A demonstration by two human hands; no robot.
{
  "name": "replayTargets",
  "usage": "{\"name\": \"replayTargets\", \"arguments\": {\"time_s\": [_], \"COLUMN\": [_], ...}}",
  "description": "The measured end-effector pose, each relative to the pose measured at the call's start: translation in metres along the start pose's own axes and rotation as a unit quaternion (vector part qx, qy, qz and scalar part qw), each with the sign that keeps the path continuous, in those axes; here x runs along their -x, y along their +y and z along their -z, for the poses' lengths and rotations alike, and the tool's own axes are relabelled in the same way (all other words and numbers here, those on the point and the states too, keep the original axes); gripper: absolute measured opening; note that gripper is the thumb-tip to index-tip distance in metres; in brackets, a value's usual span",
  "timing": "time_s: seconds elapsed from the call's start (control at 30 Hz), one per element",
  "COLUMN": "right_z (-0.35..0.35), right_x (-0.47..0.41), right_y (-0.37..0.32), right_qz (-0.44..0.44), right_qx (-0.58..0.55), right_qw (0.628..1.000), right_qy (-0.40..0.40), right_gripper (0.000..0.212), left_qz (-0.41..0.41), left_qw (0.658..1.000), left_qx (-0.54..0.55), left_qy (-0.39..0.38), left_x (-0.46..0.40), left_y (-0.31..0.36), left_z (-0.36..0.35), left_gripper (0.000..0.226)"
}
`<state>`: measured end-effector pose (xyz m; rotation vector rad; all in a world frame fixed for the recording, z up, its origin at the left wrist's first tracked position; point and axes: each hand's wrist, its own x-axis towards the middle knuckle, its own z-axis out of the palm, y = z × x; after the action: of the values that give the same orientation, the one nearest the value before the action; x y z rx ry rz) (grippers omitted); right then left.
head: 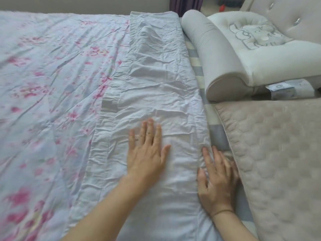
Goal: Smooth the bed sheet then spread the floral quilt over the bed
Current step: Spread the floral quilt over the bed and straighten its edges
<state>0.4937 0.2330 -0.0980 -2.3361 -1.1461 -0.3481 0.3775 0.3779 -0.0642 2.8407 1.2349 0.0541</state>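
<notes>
**Operator:** Bedding fills nearly everything I see from the head camera. The floral quilt (52,84) lies spread across the bed, pale blue with pink blossoms, creased all over. Its right border is folded back, so a plain pale-blue strip (156,84) runs from the far end down to the near edge.

**Colleague:** And the hands?

**Operator:** My left hand (147,152) lies flat on that plain strip, palm down, fingers spread, holding nothing. My right hand (217,178) sits at the quilt's right edge, fingers extended and slightly spread, also open; its fingertips touch the puckered hem. A thin band (224,212) circles that wrist.

**Colleague:** Can you see the sheet?

**Operator:** Only a narrow part. The bed sheet (196,61), with grey and cream stripes, shows just beside the quilt's right edge, between the quilt and a beige quilted pad (278,162) that covers the right side.

**Colleague:** Anything at the head end?

**Operator:** At upper right, a grey bolster (217,58) lies on the striped sheet, and a white cushion (257,40) with a stitched outline leans against it. A tufted headboard (286,14) stands behind them. Below the cushion lies a small printed packet (288,89); I cannot tell what it is. Dark purple fabric (185,4) hangs at the top.
</notes>
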Motion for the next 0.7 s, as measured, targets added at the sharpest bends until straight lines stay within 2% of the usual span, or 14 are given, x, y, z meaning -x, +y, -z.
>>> {"name": "replayTargets", "arguments": {"time_s": [0.1, 0.17, 0.23, 0.33, 0.4, 0.5, 0.6, 0.7], "right_z": [0.000, 0.003, 0.014, 0.040, 0.068, 0.113, 0.156, 0.196], "right_x": [-0.001, -0.001, 0.003, 0.025, 0.060, 0.130, 0.211, 0.296], "right_y": [0.000, -0.003, -0.003, -0.006, -0.012, -0.023, -0.024, -0.020], "right_qz": [-0.012, -0.014, -0.045, -0.094, -0.100, -0.092, -0.067, -0.053], "right_qx": [0.007, 0.031, 0.024, -0.039, -0.076, -0.103, -0.040, -0.027], "right_qw": [1.000, 0.997, 0.986, 0.954, 0.946, 0.942, 0.943, 0.953], "right_qy": [-0.025, -0.063, -0.161, -0.283, -0.298, -0.305, -0.324, -0.299], "right_gripper": [0.055, 0.064, 0.075, 0.068, 0.063, 0.069, 0.066, 0.075], "left_qz": [0.078, 0.083, 0.093, 0.111, 0.127, 0.124, 0.097, 0.119], "left_qw": [0.996, 0.994, 0.989, 0.985, 0.986, 0.987, 0.992, 0.990], "left_qx": [0.012, 0.037, 0.072, 0.088, 0.090, 0.102, 0.064, 0.054], "left_qy": [-0.033, -0.057, -0.085, -0.093, -0.064, -0.030, -0.046, -0.056], "left_x": [0.041, 0.070, 0.101, 0.151, 0.198, 0.282, 0.364, 0.436], "left_y": [-0.042, -0.055, -0.058, -0.056, -0.048, -0.029, -0.014, -0.009], "left_z": [-0.005, -0.004, 0.000, 0.008, 0.007, 0.003, 0.005, 0.010], "left_gripper": [0.067, 0.060, 0.058, 0.058, 0.060, 0.074, 0.070, 0.065]}}
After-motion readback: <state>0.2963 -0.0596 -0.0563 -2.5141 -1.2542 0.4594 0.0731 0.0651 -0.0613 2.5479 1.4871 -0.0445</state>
